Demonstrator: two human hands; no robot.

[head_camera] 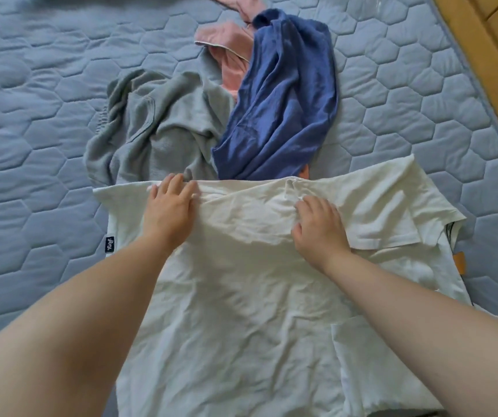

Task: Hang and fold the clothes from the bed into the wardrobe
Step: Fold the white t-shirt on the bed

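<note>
A white T-shirt (241,296) lies spread flat on the bed in front of me, its right sleeve folded inward over the body. My left hand (168,207) rests palm down on the shirt's far edge, left of the collar, fingers apart. My right hand (320,227) presses on the shirt just right of the collar, fingers curled into the cloth beside the folded sleeve. Beyond the shirt sit a crumpled grey garment (157,124), a blue garment (284,106) and a pink garment (229,55).
The bed has a blue-grey quilted cover (31,115) with a hexagon pattern. A wooden floor (497,34) shows at the top right past the mattress edge. A small dark label (109,244) sticks out at the shirt's left side, an orange tag (460,260) at its right.
</note>
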